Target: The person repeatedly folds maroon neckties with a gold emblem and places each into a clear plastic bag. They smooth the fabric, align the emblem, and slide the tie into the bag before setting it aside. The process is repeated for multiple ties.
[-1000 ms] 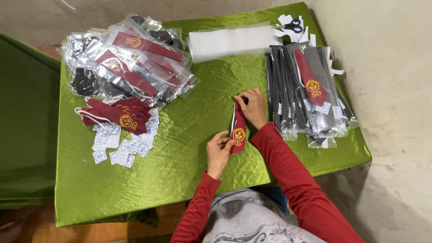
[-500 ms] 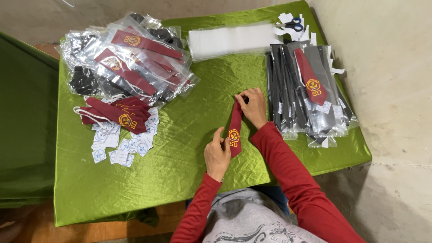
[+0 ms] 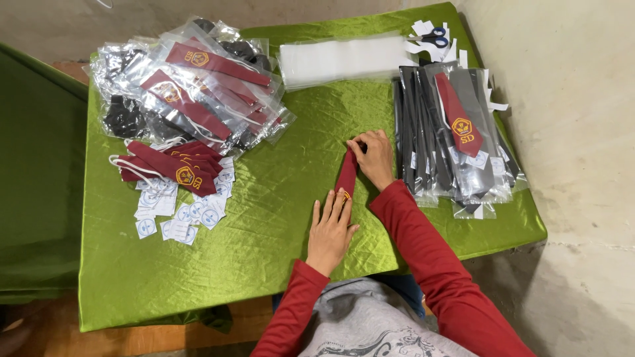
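your left hand point(image 3: 329, 233) lies flat, fingers open, pressing the wide end of the dark red tie point(image 3: 345, 177) onto the green surface point(image 3: 278, 218); your right hand point(image 3: 376, 156) pinches its narrow end. judged progress: bagged ties point(image 3: 456, 139) stacked at right look finished; loose ties point(image 3: 169, 166), paper tags point(image 3: 182, 211) and more bagged items point(image 3: 192, 92) at left remain.

**Both hands down, fingers extended**

Left hand point(image 3: 331, 228) lies palm-down, fingers point(image 3: 338, 203) straight and together, pointing away from body. Right hand point(image 3: 376, 157) reaches farther out, fingers curled, fingertips pinching. Both arms red-sleeved, bent at the elbow, forearms angled inward.
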